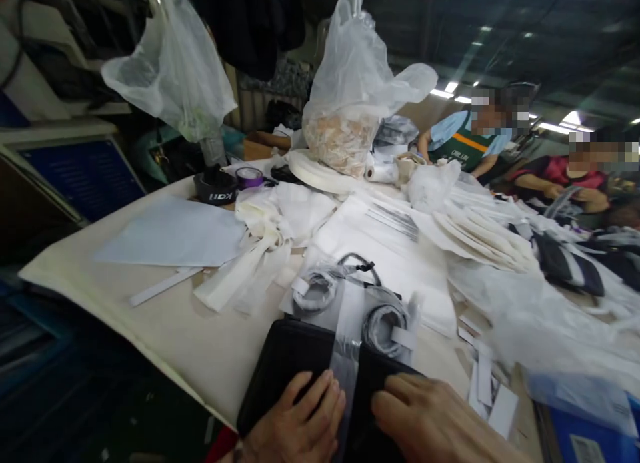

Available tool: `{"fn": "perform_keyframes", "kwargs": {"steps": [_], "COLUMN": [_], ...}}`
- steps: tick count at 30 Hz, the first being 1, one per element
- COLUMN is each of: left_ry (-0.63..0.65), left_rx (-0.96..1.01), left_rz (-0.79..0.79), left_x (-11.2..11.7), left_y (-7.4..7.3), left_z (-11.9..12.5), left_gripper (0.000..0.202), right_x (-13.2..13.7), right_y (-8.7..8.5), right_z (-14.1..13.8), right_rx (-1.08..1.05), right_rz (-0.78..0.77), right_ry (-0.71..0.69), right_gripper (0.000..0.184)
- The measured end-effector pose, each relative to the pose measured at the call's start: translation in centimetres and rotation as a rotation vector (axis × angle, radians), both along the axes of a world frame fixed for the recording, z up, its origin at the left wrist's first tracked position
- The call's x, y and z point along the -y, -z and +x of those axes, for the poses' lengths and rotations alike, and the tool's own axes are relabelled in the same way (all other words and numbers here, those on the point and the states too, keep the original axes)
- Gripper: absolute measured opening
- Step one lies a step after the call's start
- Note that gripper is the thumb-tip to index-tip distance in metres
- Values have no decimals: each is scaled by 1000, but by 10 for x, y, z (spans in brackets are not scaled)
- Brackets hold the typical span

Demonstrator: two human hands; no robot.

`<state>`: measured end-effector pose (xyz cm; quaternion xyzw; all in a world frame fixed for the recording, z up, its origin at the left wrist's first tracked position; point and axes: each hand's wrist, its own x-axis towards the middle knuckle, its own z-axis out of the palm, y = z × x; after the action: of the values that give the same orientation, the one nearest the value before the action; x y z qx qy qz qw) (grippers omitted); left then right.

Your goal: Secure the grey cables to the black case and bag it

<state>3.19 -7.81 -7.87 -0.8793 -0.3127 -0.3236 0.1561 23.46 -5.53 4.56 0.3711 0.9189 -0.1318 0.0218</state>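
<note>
Both my hands rest on a black flat case (285, 370) at the near edge of the table. My left hand (295, 426) lies flat on the case with fingers stretched out. My right hand (430, 420) also lies on it, fingers extended toward a clear plastic strip (347, 356) that runs across the case's middle. Just beyond the case sit two coiled grey cables in clear plastic bags, the left coil (316, 290) and the right coil (385, 326).
White fabric strips (250, 263), a sheet of paper (175, 233), tape rolls (216, 186) and tall plastic bags (350, 96) crowd the cream table (165, 330). Stacked white pieces (480, 233) lie to the right. Two other people work at the far right.
</note>
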Motion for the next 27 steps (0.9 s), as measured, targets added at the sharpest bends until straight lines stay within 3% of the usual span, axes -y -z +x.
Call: {"fn": "perform_keyframes", "kwargs": {"steps": [5, 9, 14, 20, 24, 25, 27], "left_ry": [-8, -11, -14, -3, 14, 16, 13], "left_rx": [70, 49, 40, 57, 74, 80, 95], "left_rz": [20, -6, -2, -26, -14, -8, -7], "left_x": [1, 1, -1, -2, -3, -4, -4], "left_y": [4, 5, 6, 8, 8, 7, 6], "left_z": [1, 0, 0, -1, -1, -1, 0], "left_gripper": [21, 21, 22, 22, 24, 24, 24], "right_x": [-41, -53, -62, -76, -98, -101, -100], "right_y": [5, 16, 20, 16, 9, 6, 0], "right_z": [-28, -34, -40, -54, -55, -51, -40], "right_rx": [175, 217, 250, 413, 452, 433, 339], "right_rz": [69, 150, 132, 24, -50, -62, -18], "right_ry": [-161, -251, -282, -95, 106, 129, 150], "right_gripper": [17, 20, 20, 3, 38, 39, 22]}}
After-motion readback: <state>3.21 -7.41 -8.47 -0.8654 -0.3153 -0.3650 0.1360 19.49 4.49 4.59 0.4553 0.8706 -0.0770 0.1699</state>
